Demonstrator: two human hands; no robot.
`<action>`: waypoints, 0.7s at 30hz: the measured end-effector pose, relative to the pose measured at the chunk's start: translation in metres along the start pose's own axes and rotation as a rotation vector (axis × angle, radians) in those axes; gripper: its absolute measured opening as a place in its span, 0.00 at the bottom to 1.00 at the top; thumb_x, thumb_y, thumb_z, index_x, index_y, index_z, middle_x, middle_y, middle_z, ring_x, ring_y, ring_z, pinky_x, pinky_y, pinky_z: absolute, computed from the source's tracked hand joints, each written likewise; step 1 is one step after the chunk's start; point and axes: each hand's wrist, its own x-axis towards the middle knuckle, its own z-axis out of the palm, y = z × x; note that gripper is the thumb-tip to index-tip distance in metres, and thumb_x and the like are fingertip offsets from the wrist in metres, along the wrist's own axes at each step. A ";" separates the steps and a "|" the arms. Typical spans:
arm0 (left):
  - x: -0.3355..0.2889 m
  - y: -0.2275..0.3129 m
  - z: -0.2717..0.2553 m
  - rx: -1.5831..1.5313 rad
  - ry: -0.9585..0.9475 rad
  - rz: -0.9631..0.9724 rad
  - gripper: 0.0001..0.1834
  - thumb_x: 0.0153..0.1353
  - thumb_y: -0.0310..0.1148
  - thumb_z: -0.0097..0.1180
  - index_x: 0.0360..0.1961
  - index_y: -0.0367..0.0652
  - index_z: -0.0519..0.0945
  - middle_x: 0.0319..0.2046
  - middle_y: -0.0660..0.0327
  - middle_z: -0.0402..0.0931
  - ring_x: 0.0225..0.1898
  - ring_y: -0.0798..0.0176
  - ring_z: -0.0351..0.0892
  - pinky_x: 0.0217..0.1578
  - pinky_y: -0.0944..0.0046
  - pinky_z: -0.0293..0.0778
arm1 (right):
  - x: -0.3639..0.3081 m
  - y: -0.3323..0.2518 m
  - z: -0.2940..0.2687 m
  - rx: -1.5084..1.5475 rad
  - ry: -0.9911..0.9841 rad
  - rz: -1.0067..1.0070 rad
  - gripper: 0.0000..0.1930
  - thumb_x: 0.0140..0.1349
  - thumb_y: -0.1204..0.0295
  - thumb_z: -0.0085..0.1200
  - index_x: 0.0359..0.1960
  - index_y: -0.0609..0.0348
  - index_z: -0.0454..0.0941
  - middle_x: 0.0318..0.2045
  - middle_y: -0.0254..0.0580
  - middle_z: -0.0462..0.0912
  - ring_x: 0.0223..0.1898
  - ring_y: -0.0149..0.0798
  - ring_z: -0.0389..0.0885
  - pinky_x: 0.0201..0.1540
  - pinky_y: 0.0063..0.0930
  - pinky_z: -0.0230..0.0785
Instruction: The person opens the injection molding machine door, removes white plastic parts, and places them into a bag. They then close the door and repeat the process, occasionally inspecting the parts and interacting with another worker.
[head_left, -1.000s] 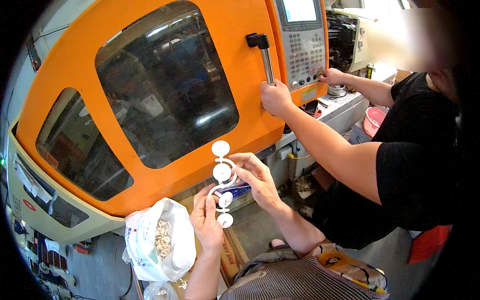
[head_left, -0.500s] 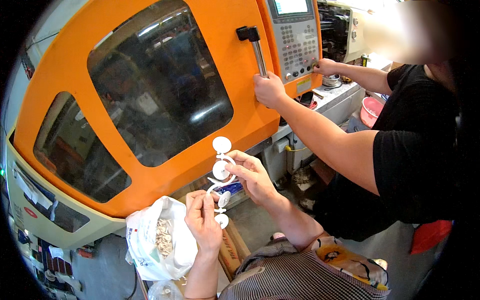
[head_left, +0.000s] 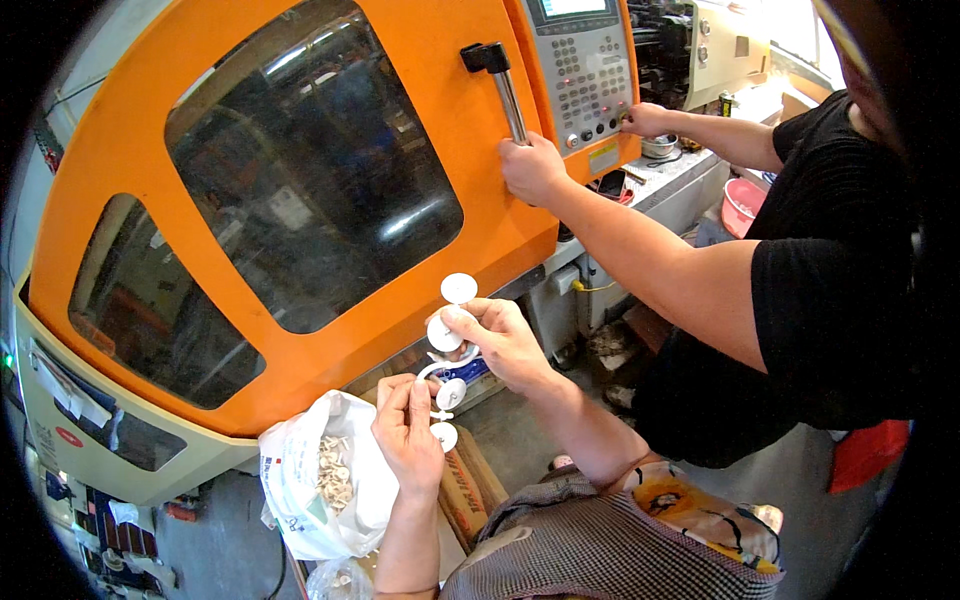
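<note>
Both hands hold a white plastic moulded piece [head_left: 450, 393], a curved runner carrying several round discs. My left hand [head_left: 410, 435] pinches the lower part of the runner, with two discs hanging just right of its fingers. My right hand [head_left: 507, 340] grips the upper part, its thumb on one disc [head_left: 459, 289] group while the topmost disc stands above the fingers. The piece is held in front of an orange machine door [head_left: 400, 330]. Part of the runner is hidden behind the right fingers.
Left of my left hand, a white plastic bag [head_left: 290, 490] holds many small cream-coloured pieces [head_left: 335, 475]. A cardboard box [head_left: 470, 490] lies below. A co-worker's hand [head_left: 535, 170] holds the metal door handle [head_left: 510, 105]; the other is at the control panel [head_left: 585, 90]. A pink basin [head_left: 742, 207] stands farther right.
My right hand has shifted its grip, its thumb now on the upper disc beside the runner. The topmost disc has moved slightly right. The co-worker's hands stay at the handle and panel.
</note>
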 end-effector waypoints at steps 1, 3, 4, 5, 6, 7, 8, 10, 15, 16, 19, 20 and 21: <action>0.000 -0.001 0.000 -0.035 -0.005 -0.045 0.11 0.62 0.26 0.45 0.25 0.31 0.75 0.28 0.62 0.67 0.24 0.75 0.63 0.25 0.76 0.61 | 0.000 0.000 -0.002 0.024 -0.018 -0.016 0.12 0.60 0.69 0.51 0.39 0.67 0.75 0.29 0.36 0.78 0.30 0.23 0.75 0.34 0.15 0.68; 0.002 -0.006 0.000 -0.143 0.008 -0.143 0.12 0.63 0.28 0.46 0.26 0.32 0.76 0.28 0.63 0.68 0.23 0.76 0.62 0.24 0.76 0.61 | -0.001 0.002 -0.004 0.084 -0.031 -0.066 0.14 0.60 0.70 0.49 0.43 0.68 0.72 0.32 0.37 0.78 0.33 0.24 0.75 0.36 0.16 0.67; 0.003 -0.009 0.000 -0.216 0.027 -0.195 0.12 0.63 0.29 0.45 0.27 0.33 0.76 0.27 0.64 0.69 0.22 0.77 0.62 0.23 0.77 0.61 | -0.001 0.004 -0.007 0.092 -0.035 -0.092 0.14 0.61 0.70 0.48 0.43 0.67 0.72 0.32 0.37 0.78 0.33 0.24 0.75 0.35 0.16 0.67; 0.004 -0.011 0.000 -0.290 0.045 -0.248 0.12 0.64 0.30 0.45 0.28 0.33 0.76 0.27 0.64 0.69 0.22 0.78 0.62 0.23 0.77 0.61 | -0.002 0.005 -0.011 0.084 -0.035 -0.113 0.14 0.61 0.70 0.47 0.43 0.66 0.71 0.32 0.37 0.78 0.32 0.24 0.74 0.35 0.16 0.66; 0.005 -0.010 0.001 -0.377 0.058 -0.288 0.11 0.64 0.30 0.45 0.30 0.34 0.76 0.26 0.65 0.69 0.22 0.78 0.62 0.23 0.78 0.61 | -0.005 0.006 -0.014 0.065 -0.037 -0.119 0.13 0.61 0.69 0.46 0.43 0.66 0.71 0.32 0.37 0.77 0.32 0.24 0.74 0.35 0.16 0.65; 0.007 -0.006 0.002 -0.465 0.071 -0.327 0.11 0.64 0.31 0.45 0.32 0.34 0.76 0.26 0.66 0.70 0.22 0.79 0.63 0.23 0.78 0.62 | -0.007 0.008 -0.018 0.052 -0.038 -0.116 0.13 0.61 0.69 0.45 0.43 0.65 0.71 0.32 0.37 0.77 0.32 0.24 0.73 0.35 0.16 0.64; 0.010 -0.003 0.003 -0.553 0.083 -0.365 0.11 0.64 0.32 0.45 0.33 0.34 0.76 0.25 0.66 0.70 0.22 0.79 0.63 0.23 0.79 0.62 | -0.009 0.010 -0.020 0.017 -0.044 -0.087 0.12 0.61 0.69 0.46 0.41 0.65 0.72 0.30 0.36 0.77 0.30 0.23 0.73 0.33 0.15 0.63; 0.016 0.000 0.007 -0.600 0.061 -0.380 0.11 0.64 0.32 0.45 0.36 0.33 0.74 0.24 0.66 0.71 0.23 0.78 0.66 0.25 0.79 0.65 | -0.015 0.010 -0.023 -0.043 -0.073 -0.029 0.10 0.61 0.69 0.46 0.35 0.64 0.73 0.26 0.34 0.77 0.27 0.22 0.72 0.31 0.14 0.62; 0.021 0.002 0.011 -0.681 0.033 -0.395 0.11 0.64 0.32 0.45 0.36 0.33 0.74 0.25 0.65 0.71 0.24 0.76 0.67 0.27 0.77 0.66 | -0.020 0.005 -0.010 0.017 -0.107 0.009 0.07 0.59 0.71 0.51 0.31 0.62 0.74 0.23 0.30 0.75 0.24 0.19 0.68 0.28 0.13 0.61; 0.021 0.002 0.012 -0.691 0.031 -0.399 0.11 0.64 0.32 0.45 0.36 0.33 0.74 0.25 0.65 0.71 0.24 0.76 0.67 0.27 0.77 0.66 | -0.020 0.003 -0.009 0.020 -0.109 0.004 0.06 0.59 0.72 0.51 0.31 0.63 0.74 0.23 0.30 0.75 0.25 0.19 0.69 0.28 0.13 0.61; 0.021 -0.002 0.014 -0.684 0.021 -0.360 0.11 0.64 0.32 0.46 0.36 0.33 0.74 0.26 0.64 0.72 0.24 0.76 0.68 0.27 0.77 0.67 | -0.020 0.002 -0.011 0.027 -0.102 -0.009 0.05 0.59 0.73 0.51 0.30 0.63 0.74 0.24 0.30 0.75 0.25 0.19 0.69 0.29 0.14 0.62; 0.021 -0.003 0.015 -0.672 0.019 -0.361 0.10 0.63 0.31 0.47 0.36 0.33 0.74 0.27 0.63 0.73 0.24 0.75 0.69 0.27 0.77 0.68 | -0.020 0.003 -0.012 0.030 -0.097 -0.013 0.05 0.59 0.73 0.51 0.30 0.63 0.74 0.24 0.30 0.74 0.25 0.19 0.69 0.29 0.14 0.62; 0.021 -0.003 0.015 -0.661 0.017 -0.361 0.09 0.62 0.30 0.48 0.37 0.34 0.74 0.27 0.63 0.74 0.24 0.75 0.70 0.27 0.77 0.69 | -0.019 0.003 -0.012 0.032 -0.091 -0.018 0.05 0.59 0.74 0.51 0.30 0.63 0.74 0.23 0.30 0.74 0.25 0.19 0.69 0.29 0.14 0.62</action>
